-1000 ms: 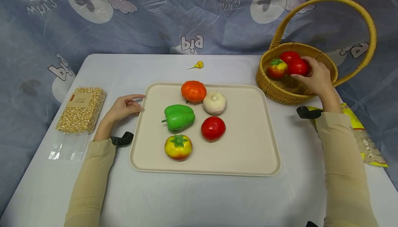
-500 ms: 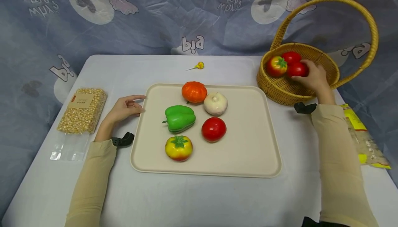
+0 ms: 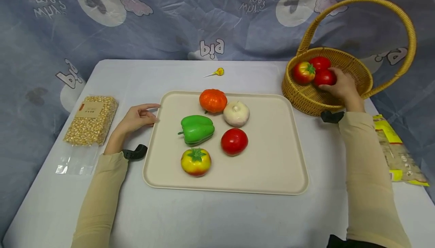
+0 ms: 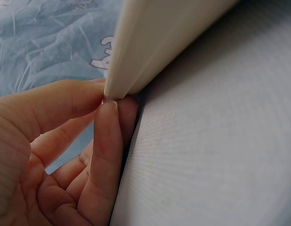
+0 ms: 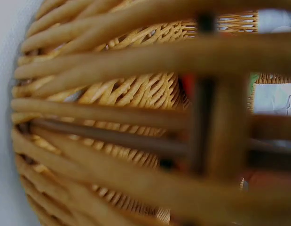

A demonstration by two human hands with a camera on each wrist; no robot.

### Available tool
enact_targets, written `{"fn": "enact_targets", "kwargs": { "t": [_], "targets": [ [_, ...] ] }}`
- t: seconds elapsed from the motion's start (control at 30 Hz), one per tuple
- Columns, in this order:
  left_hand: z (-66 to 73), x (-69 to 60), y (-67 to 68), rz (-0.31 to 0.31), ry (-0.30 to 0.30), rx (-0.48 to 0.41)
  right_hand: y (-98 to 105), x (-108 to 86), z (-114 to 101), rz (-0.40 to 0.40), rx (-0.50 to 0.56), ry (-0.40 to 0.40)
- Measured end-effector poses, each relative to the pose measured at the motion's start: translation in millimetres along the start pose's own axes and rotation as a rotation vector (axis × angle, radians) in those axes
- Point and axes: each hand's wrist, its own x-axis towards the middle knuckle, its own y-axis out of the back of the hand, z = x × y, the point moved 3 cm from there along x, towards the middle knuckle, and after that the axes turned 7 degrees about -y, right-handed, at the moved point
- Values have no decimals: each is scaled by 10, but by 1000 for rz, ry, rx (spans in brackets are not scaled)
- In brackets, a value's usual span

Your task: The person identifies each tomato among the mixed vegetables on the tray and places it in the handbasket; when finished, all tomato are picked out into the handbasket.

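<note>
Inside the wicker basket (image 3: 306, 102) at the back right, my right hand (image 3: 344, 87) grips a red tomato (image 3: 324, 77). It touches or nearly touches another red tomato (image 3: 320, 63) and a red-yellow fruit (image 3: 304, 72). In the right wrist view the basket's weave (image 5: 131, 117) hides most of this hand. My left hand (image 3: 136, 119) is at the left edge of the beige tray (image 3: 272, 165). The left wrist view has that hand (image 4: 65, 150) pinching the tray rim (image 4: 118, 70) between thumb and fingertips.
On the tray lie an orange pumpkin (image 3: 213, 100), white garlic (image 3: 236, 114), green pepper (image 3: 197, 130), red tomato (image 3: 234, 141) and yellow-red fruit (image 3: 196, 162). A lollipop (image 3: 219, 71) lies behind it. Bags of kernels (image 3: 91, 121) and of something pale (image 3: 399, 153) flank it.
My right forearm has shifted left, and the hand has moved slightly within the basket. The red-yellow fruit in there has turned and shifted a little. My left hand stays in place.
</note>
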Motion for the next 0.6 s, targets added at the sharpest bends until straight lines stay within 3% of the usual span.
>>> {"fn": "enact_targets", "kwargs": {
  "t": [0.4, 0.6],
  "targets": [
    [-19, 4, -12, 0, 6, 0, 36, -137, -47, -28, 5, -25],
    [9, 0, -1, 1, -10, -2, 91, -285, -162, 12, 21, -10]
  ]
}}
